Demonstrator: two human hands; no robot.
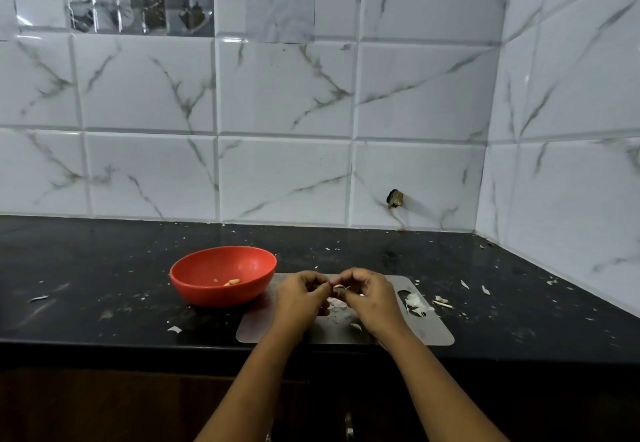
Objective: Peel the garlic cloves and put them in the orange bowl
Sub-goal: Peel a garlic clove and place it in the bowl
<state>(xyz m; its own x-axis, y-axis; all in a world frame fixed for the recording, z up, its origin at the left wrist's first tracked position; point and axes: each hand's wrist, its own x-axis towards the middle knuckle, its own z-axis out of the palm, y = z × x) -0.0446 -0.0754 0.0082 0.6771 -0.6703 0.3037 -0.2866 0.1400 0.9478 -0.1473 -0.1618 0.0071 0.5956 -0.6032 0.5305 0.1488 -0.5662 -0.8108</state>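
Note:
An orange bowl (221, 275) stands on the black counter, left of a grey cutting mat (429, 332). A peeled garlic clove (232, 282) lies inside the bowl. Above the mat my left hand (300, 297) and my right hand (367, 297) meet, fingers curled. Between their fingertips they pinch a small garlic clove (338, 288) with pale skin; most of it is hidden by the fingers. Loose garlic skins (337, 303) lie on the mat under my hands.
A pile of white garlic pieces and skins (417, 303) sits at the mat's right end. Skin flakes are scattered over the counter (104, 285). A tiled wall (284, 112) runs behind, and another closes the right side. The counter's front edge is just below the mat.

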